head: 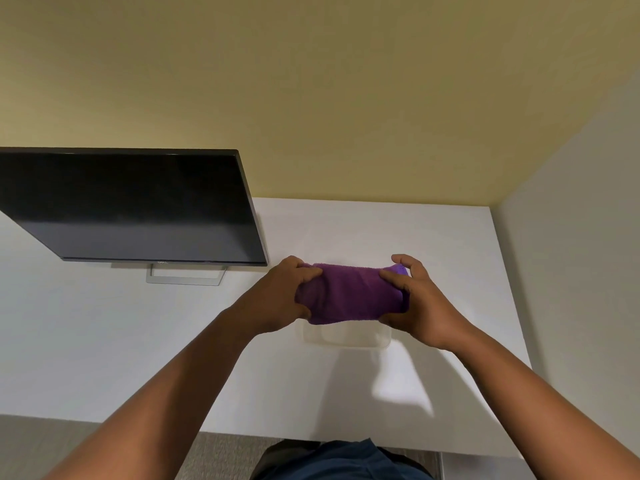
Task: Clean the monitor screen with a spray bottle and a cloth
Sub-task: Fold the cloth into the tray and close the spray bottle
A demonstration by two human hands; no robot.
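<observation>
Logo on monitor [138,206] bezel too small to read | we hold a folded purple plush cloth [349,294], left hand [287,294] and right hand [415,303] each with grip clamped on an end | cloth above a translucent rounded-rectangle container [346,337] | smooth white bench [104,341], tan wall [311,81]
</observation>
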